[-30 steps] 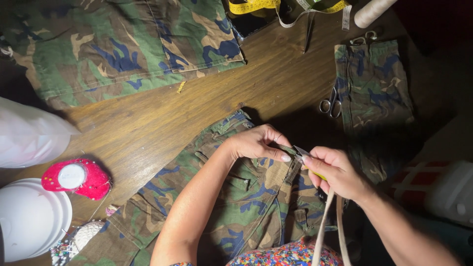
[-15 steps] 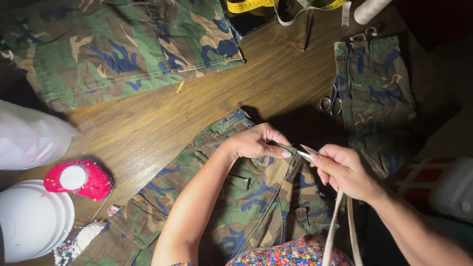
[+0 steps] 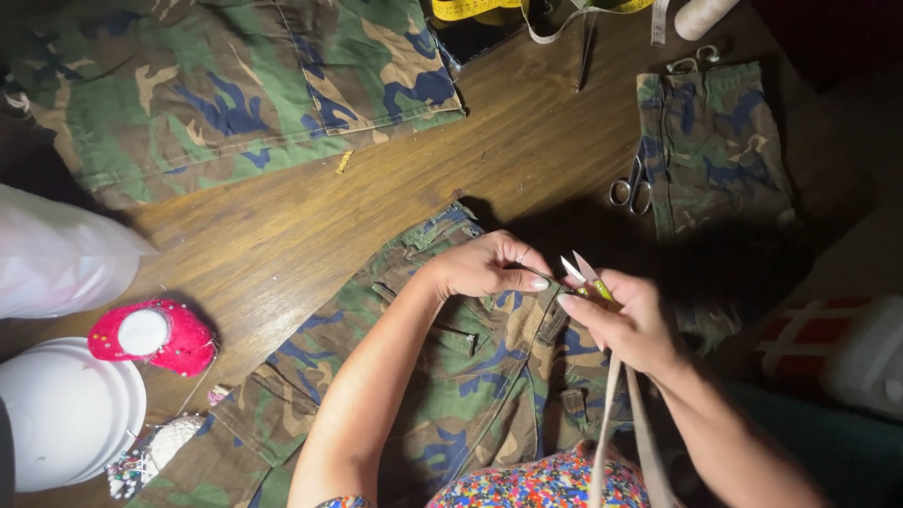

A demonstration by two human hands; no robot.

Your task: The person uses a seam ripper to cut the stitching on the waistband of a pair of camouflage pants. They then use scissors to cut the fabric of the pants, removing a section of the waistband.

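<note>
A camouflage garment (image 3: 470,376) lies across the wooden table (image 3: 282,226) in front of me. My left hand (image 3: 484,268) presses and pinches its fabric near the waistband. My right hand (image 3: 625,320) grips small thread snips (image 3: 585,273) with a yellow-green handle, blades apart and pointing up-left, just right of my left fingertips. A beige strap (image 3: 611,423) hangs down from below my right hand.
Another camouflage piece (image 3: 226,85) covers the far left, a smaller one (image 3: 710,150) the far right, with steel scissors (image 3: 632,188) beside it. A red pincushion (image 3: 150,334), white plates (image 3: 66,409), a yellow measuring tape (image 3: 470,9) and a thread cone (image 3: 701,14) sit around.
My right hand has lifted the snips slightly up and away from the fabric, and the blades now show clearly. My left hand stays on the garment.
</note>
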